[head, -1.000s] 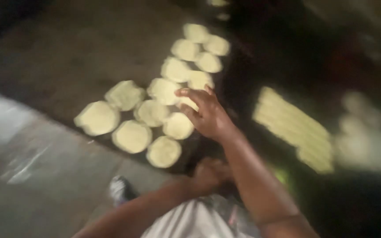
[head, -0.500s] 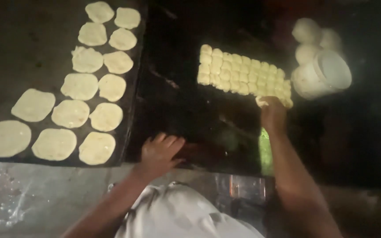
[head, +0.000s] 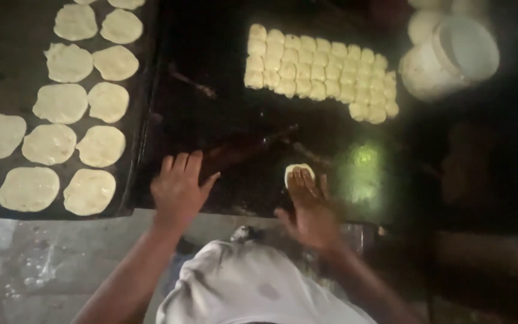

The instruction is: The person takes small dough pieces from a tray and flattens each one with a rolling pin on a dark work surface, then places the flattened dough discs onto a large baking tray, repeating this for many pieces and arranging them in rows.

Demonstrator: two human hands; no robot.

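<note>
My right hand (head: pixel 310 207) lies flat with its fingers on a small pale dough piece (head: pixel 298 172) on the dark work surface (head: pixel 223 72). My left hand (head: pixel 180 187) rests on that surface with fingers spread, beside a dark rolling pin (head: pixel 244 147) that lies at an angle. It holds nothing. Beyond the hands, several small dough balls (head: pixel 319 72) sit packed in rows. To the left, several flattened dough discs (head: pixel 61 103) lie in columns on a dark tray (head: pixel 133 180).
A white plastic tub (head: pixel 448 57) lies on its side at the far right, with pale round lumps (head: pixel 424 24) behind it. A grey concrete floor (head: pixel 49 264) runs along the near edge. My white garment (head: pixel 253 288) fills the bottom centre.
My right hand has come back from the rows of dough balls to the near part of the surface, with a dough piece under its fingers. My left hand has stayed by the rolling pin.
</note>
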